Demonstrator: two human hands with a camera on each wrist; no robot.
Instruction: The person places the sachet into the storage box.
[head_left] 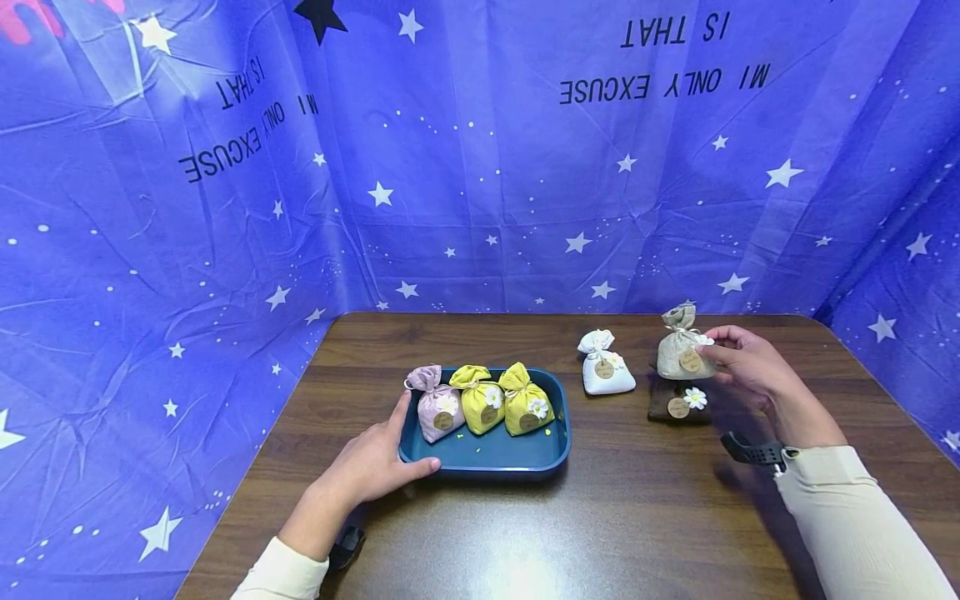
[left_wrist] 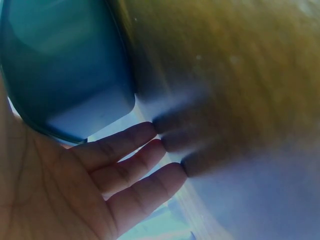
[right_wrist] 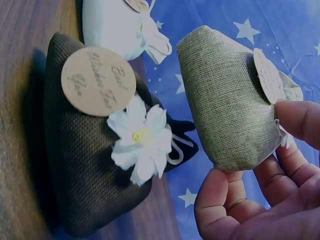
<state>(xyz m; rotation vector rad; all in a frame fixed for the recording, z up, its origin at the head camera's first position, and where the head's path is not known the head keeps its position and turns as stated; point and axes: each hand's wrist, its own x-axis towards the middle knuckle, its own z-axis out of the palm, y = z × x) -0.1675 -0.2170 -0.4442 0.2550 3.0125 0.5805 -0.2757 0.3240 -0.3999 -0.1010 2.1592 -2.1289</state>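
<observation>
Read the round tag (right_wrist: 98, 81) on the dark brown bag (right_wrist: 77, 165) in the right wrist view: it says "Best Wishes For You". The tag on the beige bag (right_wrist: 215, 100) is angled too steeply to be read. Tags on the white bag (head_left: 609, 381), the lilac bag (head_left: 429, 414) and the two yellow bags (head_left: 474, 410) carry lettering too small to make out. The blue curtain (head_left: 450, 208) bears inverted print, including "ONLY EXCUSE" and "IS THAT".

Your right hand (head_left: 750, 367) pinches the beige bag between thumb and fingers, the thumb near its tied neck. The bag is just beside the dark brown bag and covers part of it in the head view; the white bag stands to their left.

Your left hand (head_left: 371, 462) is spread at the left end of the blue tray (head_left: 495, 472), index finger along the end and thumb at the front rim. The lilac bag, nearest this hand, and the two yellow bags form a row inside the tray. The beige bag is well apart from your left hand.
</observation>
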